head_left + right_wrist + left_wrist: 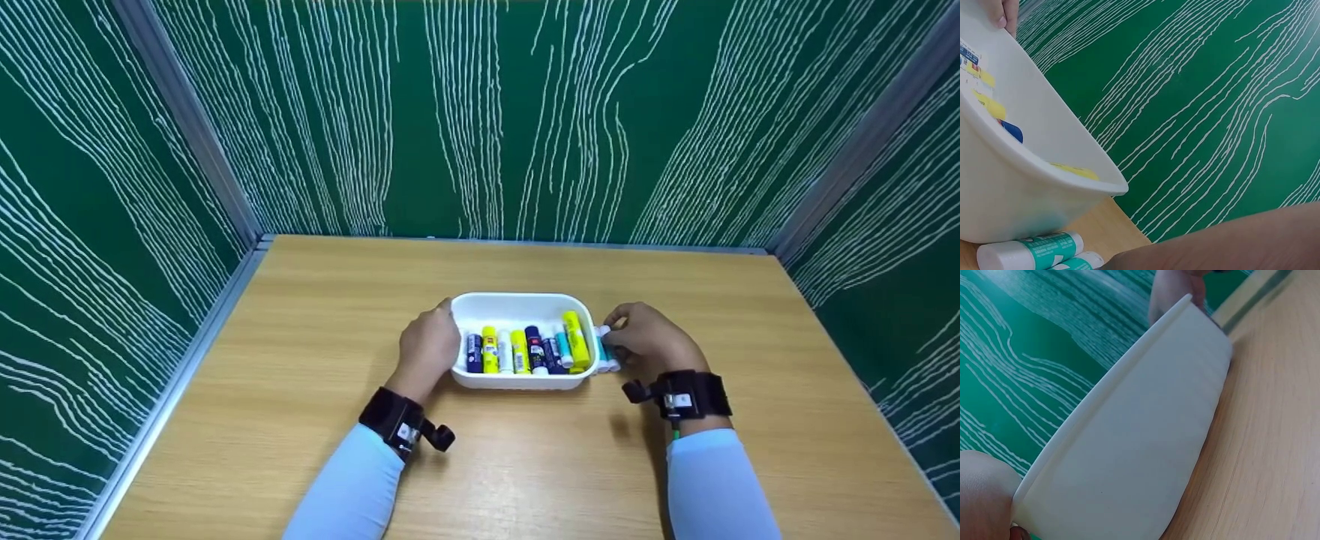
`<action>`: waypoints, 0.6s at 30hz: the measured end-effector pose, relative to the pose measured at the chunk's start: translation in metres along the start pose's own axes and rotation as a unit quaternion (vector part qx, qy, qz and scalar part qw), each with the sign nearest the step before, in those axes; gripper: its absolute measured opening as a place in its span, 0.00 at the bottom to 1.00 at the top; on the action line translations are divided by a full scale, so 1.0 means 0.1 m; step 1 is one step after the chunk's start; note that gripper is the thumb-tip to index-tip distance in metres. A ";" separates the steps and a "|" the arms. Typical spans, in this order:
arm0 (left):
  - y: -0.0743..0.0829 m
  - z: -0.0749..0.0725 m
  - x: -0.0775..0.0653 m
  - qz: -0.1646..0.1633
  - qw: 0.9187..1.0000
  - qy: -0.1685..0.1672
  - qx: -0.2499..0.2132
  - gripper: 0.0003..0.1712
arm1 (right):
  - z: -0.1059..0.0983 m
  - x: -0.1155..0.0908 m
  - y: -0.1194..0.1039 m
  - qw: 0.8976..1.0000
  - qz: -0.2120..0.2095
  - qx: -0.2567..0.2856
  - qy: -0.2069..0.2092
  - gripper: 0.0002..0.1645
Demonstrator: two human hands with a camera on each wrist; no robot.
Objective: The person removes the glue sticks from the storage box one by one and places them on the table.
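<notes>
A white plastic tub (517, 381) stands on the table, holding a row of glue sticks (519, 351) in yellow, navy, white and teal. My left hand (431, 339) grips the tub's left end at the rim; in the left wrist view, part of that hand (985, 495) shows beside the rim. Teal-and-white glue sticks (609, 352) lie outside, against the tub's right end. Over them, my right hand (652, 337) has its thumb and forefinger curled about the upper end of one. The right wrist view shows two of these glue sticks (1053, 250) close up, with the fingertips hidden.
The wooden table (337, 300) extends around the tub. Green panels (409, 150) with white wavy lines stand behind and at both sides, joined by grey metal posts (187, 112). Both wrists wear black straps (697, 394) with small cameras.
</notes>
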State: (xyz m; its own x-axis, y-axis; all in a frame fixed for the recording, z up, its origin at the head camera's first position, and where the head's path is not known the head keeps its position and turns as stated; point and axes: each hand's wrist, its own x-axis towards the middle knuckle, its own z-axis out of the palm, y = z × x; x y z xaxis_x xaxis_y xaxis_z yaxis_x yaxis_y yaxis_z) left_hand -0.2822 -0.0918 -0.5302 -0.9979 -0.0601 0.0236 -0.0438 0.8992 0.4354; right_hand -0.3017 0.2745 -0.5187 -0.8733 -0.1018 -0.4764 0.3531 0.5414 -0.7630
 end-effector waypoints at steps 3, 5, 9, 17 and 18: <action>0.00 0.00 0.00 0.001 1.000 0.002 0.003 0.28 | 0.00 -0.01 -0.01 1.000 0.003 0.004 0.001 0.29; 0.00 0.00 0.00 0.004 1.000 0.005 0.006 0.28 | 0.00 0.00 -0.02 1.000 -0.002 0.000 0.004 0.29; -0.01 0.01 0.00 0.009 1.000 0.008 0.012 0.28 | 0.00 0.01 -0.01 1.000 -0.016 -0.012 0.008 0.28; 0.00 0.00 0.00 0.001 1.000 0.002 0.009 0.29 | -0.02 0.03 0.00 0.999 -0.017 -0.044 0.015 0.27; -0.01 0.00 0.00 0.001 1.000 0.002 0.008 0.29 | -0.02 0.03 0.00 0.999 -0.013 -0.042 0.016 0.28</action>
State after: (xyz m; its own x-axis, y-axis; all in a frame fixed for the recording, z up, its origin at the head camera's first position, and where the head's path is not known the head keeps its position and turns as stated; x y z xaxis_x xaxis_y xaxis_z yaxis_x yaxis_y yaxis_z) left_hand -0.2822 -0.0923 -0.5304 -0.9979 -0.0591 0.0279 -0.0419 0.9060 0.4211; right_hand -0.3054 0.2761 -0.5196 -0.8924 -0.0911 -0.4419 0.3022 0.6067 -0.7353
